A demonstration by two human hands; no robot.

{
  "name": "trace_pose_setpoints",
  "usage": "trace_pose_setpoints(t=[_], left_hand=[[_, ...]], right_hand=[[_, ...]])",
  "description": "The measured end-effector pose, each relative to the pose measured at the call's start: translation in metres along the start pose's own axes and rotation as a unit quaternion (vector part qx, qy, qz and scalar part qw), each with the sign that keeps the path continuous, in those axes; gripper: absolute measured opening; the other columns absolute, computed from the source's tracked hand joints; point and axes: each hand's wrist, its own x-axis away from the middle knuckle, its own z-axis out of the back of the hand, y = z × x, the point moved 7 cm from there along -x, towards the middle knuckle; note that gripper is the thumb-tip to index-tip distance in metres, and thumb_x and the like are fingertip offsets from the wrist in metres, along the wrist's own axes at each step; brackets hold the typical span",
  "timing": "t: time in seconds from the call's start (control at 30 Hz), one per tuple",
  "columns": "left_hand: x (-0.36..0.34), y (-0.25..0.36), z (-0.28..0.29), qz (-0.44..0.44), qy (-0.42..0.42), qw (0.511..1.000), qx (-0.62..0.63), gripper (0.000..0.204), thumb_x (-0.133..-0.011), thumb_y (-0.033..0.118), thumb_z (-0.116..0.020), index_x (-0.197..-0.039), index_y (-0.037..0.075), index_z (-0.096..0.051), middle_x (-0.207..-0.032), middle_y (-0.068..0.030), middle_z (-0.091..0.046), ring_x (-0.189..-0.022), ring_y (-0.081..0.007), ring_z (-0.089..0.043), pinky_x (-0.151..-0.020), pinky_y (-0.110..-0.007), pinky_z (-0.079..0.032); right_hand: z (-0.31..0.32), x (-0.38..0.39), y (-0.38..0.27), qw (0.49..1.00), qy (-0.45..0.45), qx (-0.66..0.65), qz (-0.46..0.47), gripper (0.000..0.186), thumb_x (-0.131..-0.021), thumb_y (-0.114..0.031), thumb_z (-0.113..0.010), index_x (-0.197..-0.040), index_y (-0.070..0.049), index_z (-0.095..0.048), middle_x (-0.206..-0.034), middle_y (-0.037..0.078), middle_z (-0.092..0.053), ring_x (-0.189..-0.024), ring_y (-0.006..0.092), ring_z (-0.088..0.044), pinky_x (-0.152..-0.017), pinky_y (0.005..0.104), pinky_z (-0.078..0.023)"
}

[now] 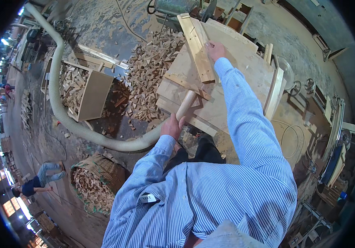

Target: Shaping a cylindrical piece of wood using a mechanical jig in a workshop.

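My left hand [171, 129] is wrapped round the tan cylindrical end [186, 103] of a ribbed cream hose [136, 143], which lies over the near-left part of a pale plywood work surface [245, 70]. A thin wooden strip [177, 82] lies across the surface by the pipe's far end. My right hand [215, 50] is closed at the right side of a long pair of pale wooden boards [196, 49] near the far edge; what its fingertips hold is too small to make out.
Offcuts [148, 70] are heaped left of the surface, beside a wooden box [97, 95] of scraps. A wicker basket [115, 177] of offcuts stands at lower left. A green machine [171, 8] is beyond. Another person [35, 184] is at far left. Machinery [336, 144] lines the right.
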Motion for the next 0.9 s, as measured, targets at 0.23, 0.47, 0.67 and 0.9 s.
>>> trace_pose_setpoints(t=[0.23,0.47,0.67,0.9], left_hand=[[-0.03,0.023,-0.002,0.017,-0.008,1.0,-0.007,0.052,-0.102,0.052,-0.055,-0.11,0.001,-0.054,-0.087,-0.0267,-0.07,-0.083,-0.0478,-0.069,-0.073,-0.056,-0.053],[-0.07,0.056,-0.006,-0.001,0.0,1.0,-0.014,0.052,-0.103,0.052,-0.054,-0.11,0.0,-0.054,-0.085,-0.0278,-0.069,-0.083,-0.0487,-0.068,-0.073,-0.057,-0.053],[-0.083,0.061,-0.01,-0.033,0.043,0.999,0.001,0.052,-0.103,0.052,-0.054,-0.11,0.001,-0.054,-0.084,-0.0287,-0.068,-0.083,-0.0498,-0.068,-0.072,-0.058,-0.052],[-0.075,0.057,-0.01,0.023,-0.017,0.999,-0.024,0.052,-0.103,0.051,-0.054,-0.113,0.0,-0.053,-0.099,-0.0309,-0.07,-0.095,-0.0488,-0.068,-0.082,-0.058,-0.052]], right_hand=[[0.01,-0.033,0.006,1.0,0.013,-0.012,0.012,0.032,-0.094,-0.039,-0.069,-0.114,-0.015,-0.077,-0.105,0.019,-0.075,-0.096,0.0373,-0.071,-0.088,0.045,-0.054],[0.025,-0.082,0.022,1.0,0.025,-0.004,0.012,0.032,-0.093,-0.039,-0.069,-0.113,-0.015,-0.077,-0.103,0.018,-0.075,-0.096,0.038,-0.07,-0.088,0.0465,-0.054],[0.029,-0.089,0.019,0.999,-0.004,0.017,0.031,0.035,-0.094,-0.041,-0.067,-0.115,-0.015,-0.077,-0.108,0.017,-0.075,-0.099,0.038,-0.07,-0.091,0.0472,-0.053],[0.044,-0.058,0.03,0.997,-0.032,0.068,0.016,0.045,-0.089,-0.044,-0.071,-0.122,-0.015,-0.074,-0.123,0.014,-0.072,-0.111,0.0371,-0.068,-0.097,0.0451,-0.053]])
